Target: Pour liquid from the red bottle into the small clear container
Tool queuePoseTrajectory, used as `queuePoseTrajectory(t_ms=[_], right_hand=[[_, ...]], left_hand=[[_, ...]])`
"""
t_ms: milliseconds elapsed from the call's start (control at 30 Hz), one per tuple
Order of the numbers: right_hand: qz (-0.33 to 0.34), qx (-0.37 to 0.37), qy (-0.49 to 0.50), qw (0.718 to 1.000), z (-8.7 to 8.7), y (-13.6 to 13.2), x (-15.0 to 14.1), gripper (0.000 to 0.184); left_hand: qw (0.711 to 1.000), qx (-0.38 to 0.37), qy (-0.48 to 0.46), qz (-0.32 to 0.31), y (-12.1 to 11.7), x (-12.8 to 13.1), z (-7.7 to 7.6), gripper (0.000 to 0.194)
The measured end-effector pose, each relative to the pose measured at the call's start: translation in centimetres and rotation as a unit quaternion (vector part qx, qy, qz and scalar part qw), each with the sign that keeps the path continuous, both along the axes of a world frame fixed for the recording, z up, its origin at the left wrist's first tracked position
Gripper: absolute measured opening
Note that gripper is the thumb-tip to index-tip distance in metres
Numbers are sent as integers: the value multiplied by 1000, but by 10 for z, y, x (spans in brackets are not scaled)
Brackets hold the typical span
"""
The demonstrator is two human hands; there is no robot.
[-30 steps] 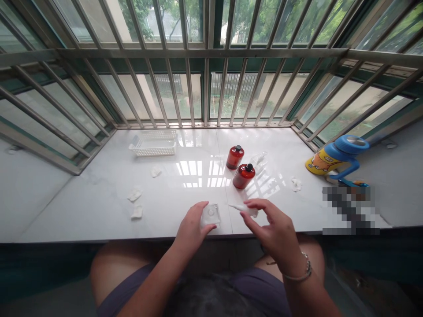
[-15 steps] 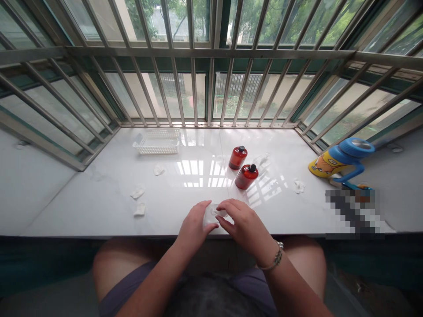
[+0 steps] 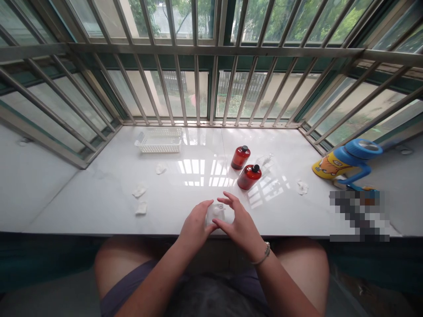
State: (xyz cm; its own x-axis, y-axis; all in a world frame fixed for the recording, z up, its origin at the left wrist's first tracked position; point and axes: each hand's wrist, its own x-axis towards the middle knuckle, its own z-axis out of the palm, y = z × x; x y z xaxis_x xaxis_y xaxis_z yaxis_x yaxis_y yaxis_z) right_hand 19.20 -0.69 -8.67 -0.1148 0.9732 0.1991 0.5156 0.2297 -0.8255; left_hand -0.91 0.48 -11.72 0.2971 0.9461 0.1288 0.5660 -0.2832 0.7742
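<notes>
A small clear plastic case (image 3: 216,212) lies near the front edge of the white stone sill (image 3: 99,193). My left hand (image 3: 195,226) grips the case's left side with curled fingers. My right hand (image 3: 239,222) holds its right side, thumb low and fingers arched over the top. A small white piece shows inside or on the case; I cannot make out what it is. Two red bottles with black caps (image 3: 240,157) (image 3: 249,176) lie on the sill just beyond my right hand.
A white mesh basket (image 3: 159,141) stands at the back left. Several crumpled white wads (image 3: 139,191) dot the sill. A yellow and blue child's flask (image 3: 346,159) lies at the right, beside a blurred patch. Metal window bars (image 3: 211,66) enclose the sill.
My right hand, which held a small white tube out to the right, came left onto the clear case. The tube is out of sight. My left hand kept its hold.
</notes>
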Motion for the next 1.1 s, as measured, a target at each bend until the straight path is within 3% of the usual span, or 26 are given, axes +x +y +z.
queuePoseTrajectory(t_ms=[133,367,567,733,933,1100], right_hand=[[11,-49,61,997,-9,-8,4,90],[-35,-37,78,996,-25,-18,6,94],[29,-37,102,994,-21,-21,0,95],[-46,-15,78,996,-26,-20,1,80],[21,-32,90,995,-25,-22,-3,89],[-50,-27,84,995,-27,-24,-5,72]], left_hand=[[1000,2,8,-1,0,-2,-3,74],[1000,0,9,4,0,-2,-2,76],[1000,-8,6,4,0,-1,0,74],[1000,-17,-2,9,0,-2,-3,76],[997,-58,-51,18,-1,-1,-6,100],[996,-65,-64,23,-1,-2,-8,115]])
